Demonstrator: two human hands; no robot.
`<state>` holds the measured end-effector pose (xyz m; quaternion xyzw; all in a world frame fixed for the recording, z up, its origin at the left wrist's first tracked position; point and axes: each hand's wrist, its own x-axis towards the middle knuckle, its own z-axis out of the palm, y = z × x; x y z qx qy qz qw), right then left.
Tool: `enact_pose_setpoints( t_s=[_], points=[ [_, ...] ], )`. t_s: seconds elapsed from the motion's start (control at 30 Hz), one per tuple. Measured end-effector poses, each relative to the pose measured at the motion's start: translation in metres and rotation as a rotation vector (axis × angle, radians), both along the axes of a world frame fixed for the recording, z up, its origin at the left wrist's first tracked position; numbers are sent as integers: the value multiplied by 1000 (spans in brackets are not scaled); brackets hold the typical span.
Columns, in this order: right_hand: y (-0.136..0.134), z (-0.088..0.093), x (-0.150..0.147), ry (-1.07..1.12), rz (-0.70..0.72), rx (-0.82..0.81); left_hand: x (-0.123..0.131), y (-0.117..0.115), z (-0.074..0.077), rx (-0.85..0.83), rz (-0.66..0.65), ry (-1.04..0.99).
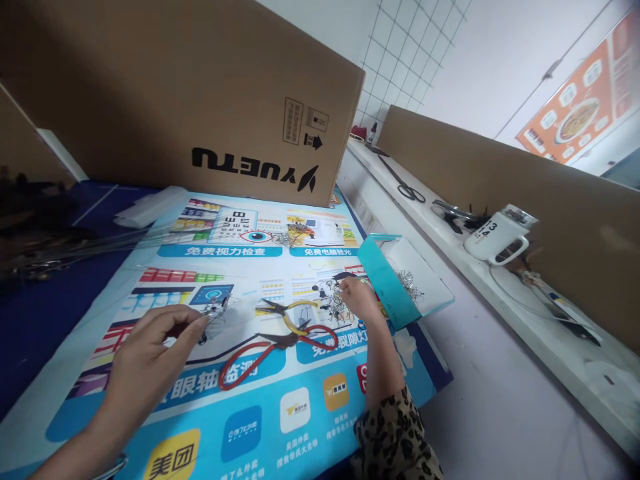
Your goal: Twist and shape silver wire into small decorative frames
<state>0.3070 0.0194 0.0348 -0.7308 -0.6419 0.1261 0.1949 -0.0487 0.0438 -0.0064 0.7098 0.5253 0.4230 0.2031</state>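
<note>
My left hand point(157, 350) is over the left of the printed sheet, thumb and fingertips pinched on a small bunch of thin wire point(216, 308) with dark and silvery bits. On the right, my right hand point(357, 298) has its fingers drawn together at the edge of a pile of wire pieces point(336, 308). Whatever lies between those fingertips is hidden. Red-handled scissors point(287, 340) and yellow-handled pliers point(283, 309) lie between the hands, the pliers just beyond the scissors. A turquoise box point(390, 283) right of the pile holds more tangled wire pieces point(410, 285).
A large cardboard box point(240, 87) stands behind the printed sheet point(200, 400). Long thin wires point(100, 250) reach in from the left, near a white plastic wrap point(153, 208). Along the right, a ledge point(465, 267) carries a white mug point(495, 237) and black scissors point(410, 192).
</note>
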Motion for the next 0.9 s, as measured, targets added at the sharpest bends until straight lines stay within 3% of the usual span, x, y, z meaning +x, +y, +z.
enact_pose_setpoints(
  t_s=[0.13, 0.3, 0.57, 0.73, 0.9],
  points=[
    [-2, 8, -6, -77, 8, 6, 2, -3, 1, 5, 0, -1],
    [-6, 13, -28, -262, 236, -99, 2, -4, 2, 13, -5, 9],
    [-4, -5, -53, -437, 198, -124, 4, -4, 3, -4, -15, 22],
    [1, -12, -58, -379, 186, -121, 4, -5, 7, 0, -27, 16],
    [6, -8, -40, -139, 127, -38, 5, -7, 8, 0, -19, 16]
  ],
)
